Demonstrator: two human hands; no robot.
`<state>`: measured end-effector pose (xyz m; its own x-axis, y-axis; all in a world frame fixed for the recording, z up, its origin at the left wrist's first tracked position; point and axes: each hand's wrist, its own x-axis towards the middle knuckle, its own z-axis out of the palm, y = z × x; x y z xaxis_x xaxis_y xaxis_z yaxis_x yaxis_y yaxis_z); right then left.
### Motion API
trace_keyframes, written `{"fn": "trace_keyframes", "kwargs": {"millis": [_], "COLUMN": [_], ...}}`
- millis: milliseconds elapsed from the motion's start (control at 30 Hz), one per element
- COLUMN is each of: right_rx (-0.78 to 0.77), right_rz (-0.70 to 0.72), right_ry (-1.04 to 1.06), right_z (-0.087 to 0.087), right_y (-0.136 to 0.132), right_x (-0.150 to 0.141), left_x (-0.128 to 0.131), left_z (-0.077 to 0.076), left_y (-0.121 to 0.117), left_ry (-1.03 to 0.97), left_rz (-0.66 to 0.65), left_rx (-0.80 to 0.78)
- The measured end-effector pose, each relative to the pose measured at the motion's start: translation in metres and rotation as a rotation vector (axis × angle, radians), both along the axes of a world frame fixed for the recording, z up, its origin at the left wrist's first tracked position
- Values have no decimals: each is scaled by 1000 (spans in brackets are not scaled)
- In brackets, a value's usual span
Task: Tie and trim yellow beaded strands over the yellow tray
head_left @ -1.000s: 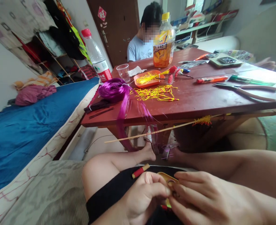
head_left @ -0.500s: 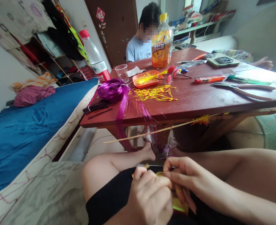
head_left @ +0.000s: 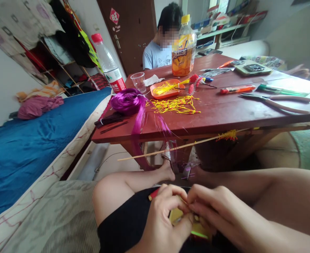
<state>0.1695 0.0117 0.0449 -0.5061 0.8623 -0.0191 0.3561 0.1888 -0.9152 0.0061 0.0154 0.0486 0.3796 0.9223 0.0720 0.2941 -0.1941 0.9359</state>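
Observation:
My left hand [head_left: 168, 216] is over my lap, its fingers curled and the fingertips drawn together. Against it, my right hand [head_left: 218, 205] pinches with thumb and forefinger. The fingertips of both meet; whatever they hold is too small or hidden to make out. Below them on the dark cloth of my lap lies a shiny yellow piece [head_left: 197, 232], partly covered by the hands. A small red item with a yellowish end [head_left: 153, 194] shows behind my left hand.
On the red table [head_left: 213, 117] are purple strands [head_left: 126, 101], yellow-and-red cords [head_left: 174, 105], an orange tray [head_left: 163, 95], pliers [head_left: 273, 99] and two bottles, one an iced tea bottle [head_left: 182, 52]. A thin stick [head_left: 157, 152] juts along the near edge. Another person [head_left: 156, 52] sits opposite.
My left hand has gone from a tight fist to a looser curl, uncovering more of the yellow piece. My right fingers have closed in against the left fingertips.

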Motion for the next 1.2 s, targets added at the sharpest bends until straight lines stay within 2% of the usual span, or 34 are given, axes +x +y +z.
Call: {"fn": "trace_keyframes", "kwargs": {"millis": [67, 133, 200, 233, 267, 300, 333, 367, 433, 467, 500, 533, 567, 600, 667, 700, 767, 833, 900, 967, 1000, 1133, 1200], "right_rx": [-452, -705, -801, -808, -779, -695, -549, -339, 210, 476, 694, 850, 944, 972, 871, 730, 277, -224, -567, -713, -756, -818, -730], "right_rz": [-51, -37, -17, -18, -33, -54, -67, -64, 51, 123, 186, 223, 234, 232, 205, 162, 43, -60, -78, -76, -77, -79, -99], "right_ry": [191, 359, 429, 438, 424, 378, 303, 220, 53, -8, -61, -102, -134, -154, -129, -106, -20, 138, 331, 464, 503, 553, 485], "right_z": [-5, -10, -12, -11, -8, -4, 1, 6, 13, 14, 15, 14, 12, 10, 6, 4, 0, -5, -14, -22, -25, -25, -19], "right_y": [2, 6, 9, 9, 9, 8, 6, 3, -1, -3, -4, -4, -4, -4, -3, -3, -3, -2, -1, 1, 2, 4, 4], "right_x": [-6, -11, -12, -11, -9, -7, -4, 0, 7, 9, 11, 12, 12, 12, 8, 5, -1, -7, -11, -13, -14, -13, -11], "left_x": [-3, -5, -7, -7, -7, -6, -6, -5, -4, -3, -2, -2, -1, 0, -1, -1, -4, -6, -8, -8, -8, -9, -11], "left_z": [-3, -9, -12, -12, -10, -7, -4, 0, 5, 6, 6, 5, 4, 2, -1, -2, -4, -8, -12, -17, -18, -19, -18], "left_y": [-3, -4, -3, -1, 0, 1, 2, 3, 5, 5, 5, 5, 5, 5, 4, 3, -1, -4, -6, -6, -6, -1, 0], "left_ry": [184, 273, 308, 303, 273, 228, 164, 79, -113, -214, -302, -370, -412, -432, -403, -348, -164, 49, 189, 234, 237, 280, 332], "left_rz": [18, -8, -66, -85, -93, -104, -108, -99, -43, 1, 40, 60, 70, 76, 64, 46, -4, -28, -22, -43, -63, -128, -126], "left_rx": [575, 948, 1109, 1105, 1030, 857, 584, 239, -475, -740, -923, -1032, -1082, -1087, -958, -818, -404, 103, 576, 900, 986, 1041, 1020]}}
